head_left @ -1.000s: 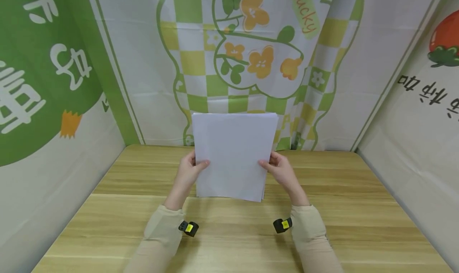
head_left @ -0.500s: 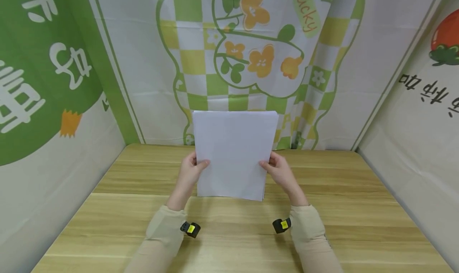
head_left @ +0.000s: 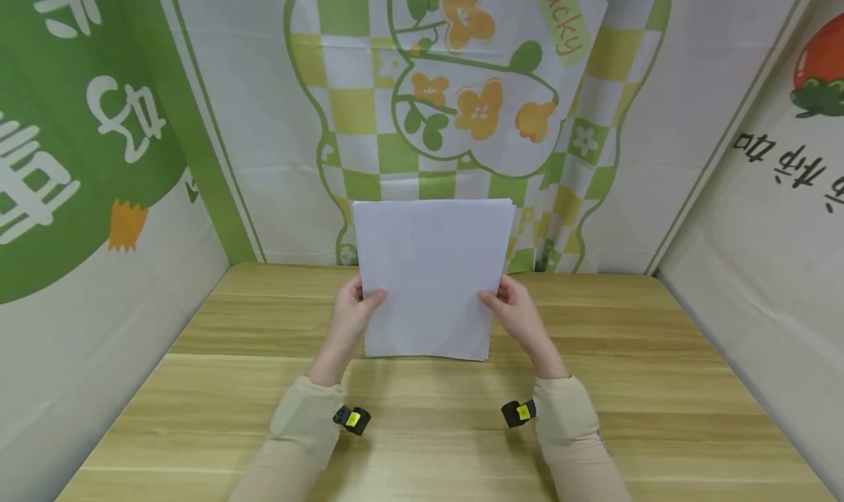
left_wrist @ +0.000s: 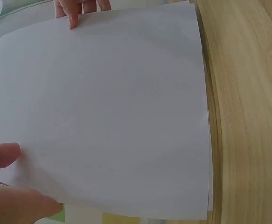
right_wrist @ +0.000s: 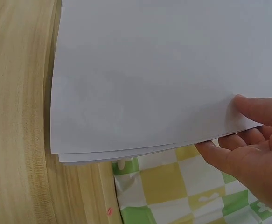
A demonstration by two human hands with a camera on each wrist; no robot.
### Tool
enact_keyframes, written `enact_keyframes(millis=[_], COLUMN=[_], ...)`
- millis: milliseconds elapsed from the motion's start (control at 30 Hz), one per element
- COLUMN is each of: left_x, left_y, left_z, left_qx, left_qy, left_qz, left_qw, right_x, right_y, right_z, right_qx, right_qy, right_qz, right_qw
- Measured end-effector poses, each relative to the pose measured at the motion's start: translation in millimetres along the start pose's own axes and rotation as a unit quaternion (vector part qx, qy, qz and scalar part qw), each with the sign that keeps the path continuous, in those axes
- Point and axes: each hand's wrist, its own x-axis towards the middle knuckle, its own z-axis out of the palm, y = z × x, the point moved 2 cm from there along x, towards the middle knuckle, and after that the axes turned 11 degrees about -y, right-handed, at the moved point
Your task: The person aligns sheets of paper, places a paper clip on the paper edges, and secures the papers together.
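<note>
A stack of white paper stands nearly upright over the table, its broad blank face toward me. My left hand grips its left edge, thumb in front and fingers behind. On the opposite edge my right hand holds the sheets the same way. In the right wrist view, the paper's lower corner shows sheets slightly out of line, and the right hand pinches the side. The left wrist view shows the left hand with its thumb on the paper. Behind the stack most of the fingers are hidden.
The wooden table spreads beneath both arms. At its far edge hangs a green and yellow checked cloth with orange flowers. Printed fabric walls, a green one at left and a white one at right, flank the table.
The paper's bottom edge sits slightly higher in the head view, and its lower right corner looks more even. Both hands keep their grip on the sides.
</note>
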Motion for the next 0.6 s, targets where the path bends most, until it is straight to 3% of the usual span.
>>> enact_keyframes(millis=[600], left_x=[-1.1], left_y=[2.6], left_z=[-2.9], left_qx=[-0.004], left_qy=[-0.002], left_qz=[0.006], left_qw=[1.0], right_x=[-2.1], right_y=[-5.7], right_z=[-1.2], right_qx=[0.017], right_qy=[-0.01], right_qz=[-0.01], right_qw=[0.9998])
